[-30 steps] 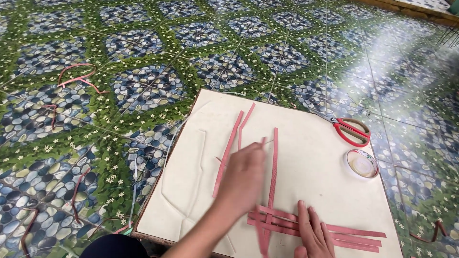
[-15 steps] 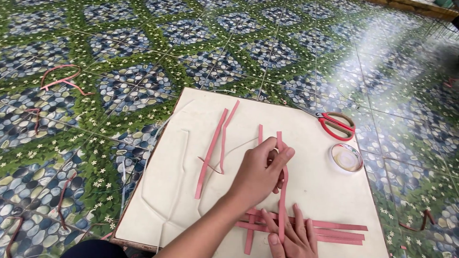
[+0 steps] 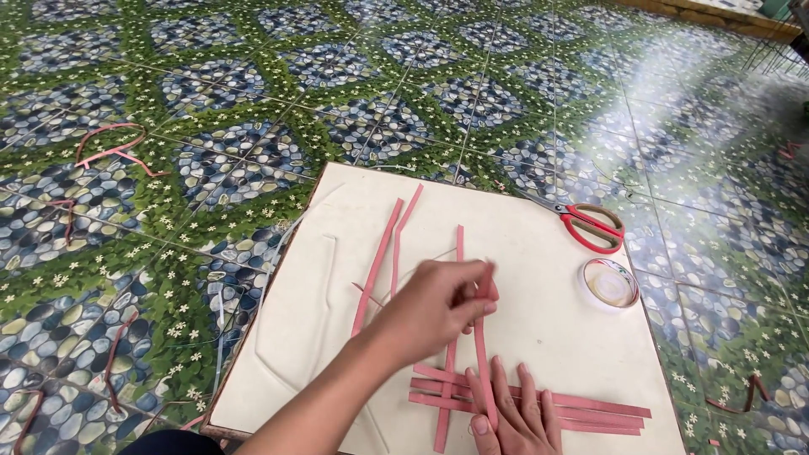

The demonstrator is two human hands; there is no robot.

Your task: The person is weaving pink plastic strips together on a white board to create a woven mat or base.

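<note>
L hand (image 3: 438,305) shifted right, now pinching vertical pink strip (image 3: 482,354) | R hand (image 3: 512,417) flat, open; pins horiz. strips (image 3: 590,409) for weaving | board (image 3: 539,320)

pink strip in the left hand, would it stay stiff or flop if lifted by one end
Probably floppy: the pink strip is thin and flat, and similar loose strips on the floor lie curled. Likely very light, since the left hand pinches it with fingertips only. It may slide easily, as the right hand presses the crossed strips flat.

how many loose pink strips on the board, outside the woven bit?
2: both loose pink strips lie left of the left hand, converging towards their far ends. More may be hidden under the hands.
</note>
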